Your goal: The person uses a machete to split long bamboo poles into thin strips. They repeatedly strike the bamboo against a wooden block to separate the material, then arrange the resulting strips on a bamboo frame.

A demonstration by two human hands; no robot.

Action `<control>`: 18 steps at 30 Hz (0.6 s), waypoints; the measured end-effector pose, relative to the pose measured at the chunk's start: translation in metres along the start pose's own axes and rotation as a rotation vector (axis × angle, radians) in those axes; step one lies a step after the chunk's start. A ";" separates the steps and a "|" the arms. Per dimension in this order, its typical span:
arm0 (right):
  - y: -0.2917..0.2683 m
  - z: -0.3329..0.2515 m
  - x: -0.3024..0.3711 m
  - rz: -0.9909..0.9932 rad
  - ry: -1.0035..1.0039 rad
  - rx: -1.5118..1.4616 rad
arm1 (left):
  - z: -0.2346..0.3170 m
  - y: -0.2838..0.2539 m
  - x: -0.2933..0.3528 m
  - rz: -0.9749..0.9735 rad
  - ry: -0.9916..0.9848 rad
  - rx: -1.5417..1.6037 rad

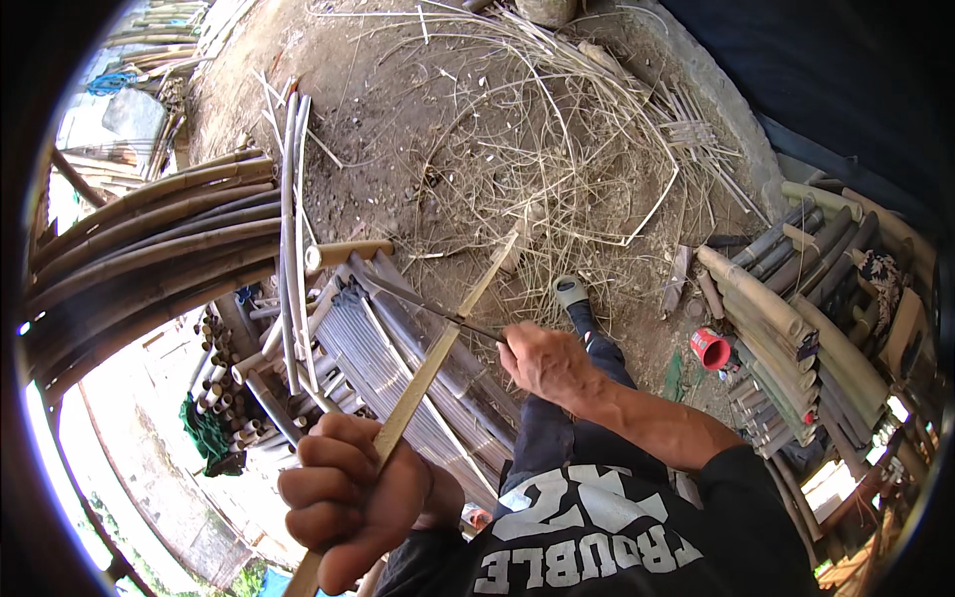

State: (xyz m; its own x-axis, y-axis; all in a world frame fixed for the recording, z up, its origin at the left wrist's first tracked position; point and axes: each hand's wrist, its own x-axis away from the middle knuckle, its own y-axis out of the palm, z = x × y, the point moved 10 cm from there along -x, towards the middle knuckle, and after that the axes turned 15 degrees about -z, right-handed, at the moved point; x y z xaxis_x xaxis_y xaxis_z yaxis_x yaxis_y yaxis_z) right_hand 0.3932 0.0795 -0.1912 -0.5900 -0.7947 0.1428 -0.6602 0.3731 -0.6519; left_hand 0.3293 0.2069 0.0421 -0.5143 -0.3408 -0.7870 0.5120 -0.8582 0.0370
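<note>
My left hand [360,497] is closed in a fist round a long, pale bamboo strip [413,398]. The strip slants from the lower left up past my knees, its far end over the littered ground. In my right hand [549,366] is a knife, fingers wrapped round its handle, which is mostly hidden. The knife's dark, narrow blade [410,297] points to the left and crosses the strip about midway between my left fist and its far end. Blade and strip appear to touch there.
Thin bamboo shavings [557,189] lie heaped on the dirt floor ahead. Stacked bamboo poles [149,229] stand at left, more cut bamboo [786,308] at right. A red container [710,348] sits beside the right stack. My sandalled foot [570,291] rests near the shavings.
</note>
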 end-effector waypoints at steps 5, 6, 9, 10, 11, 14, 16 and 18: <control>-0.026 -0.061 -0.004 -0.067 -0.159 -0.219 | -0.001 -0.007 0.002 0.079 -0.029 -0.062; -0.036 -0.073 -0.001 0.037 -0.238 -0.188 | -0.003 -0.004 0.001 0.055 -0.016 -0.038; 0.008 -0.022 -0.003 0.081 -0.168 -0.185 | -0.003 -0.009 -0.001 0.083 -0.025 -0.062; 0.061 0.038 -0.010 -0.099 -0.021 -0.039 | -0.004 -0.011 -0.004 0.060 -0.021 -0.035; 0.104 0.098 -0.009 -0.275 0.132 0.105 | -0.002 -0.013 -0.006 0.056 -0.019 -0.034; 0.120 0.208 0.011 -0.354 0.531 -0.013 | -0.014 -0.023 -0.009 0.054 0.001 -0.074; 0.137 0.247 0.020 -0.273 0.541 0.027 | -0.038 -0.024 0.000 0.017 -0.061 -0.155; 0.146 0.269 0.000 -0.328 0.554 -0.012 | -0.082 -0.029 0.026 -0.042 -0.126 -0.164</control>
State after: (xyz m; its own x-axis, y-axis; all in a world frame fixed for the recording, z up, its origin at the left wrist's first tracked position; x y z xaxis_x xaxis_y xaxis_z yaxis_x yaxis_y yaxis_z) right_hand 0.4220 0.0054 -0.4872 -0.5071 -0.5048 0.6986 -0.8503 0.1604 -0.5013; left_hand 0.3575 0.2541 -0.0298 -0.6139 -0.3601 -0.7024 0.5880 -0.8023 -0.1026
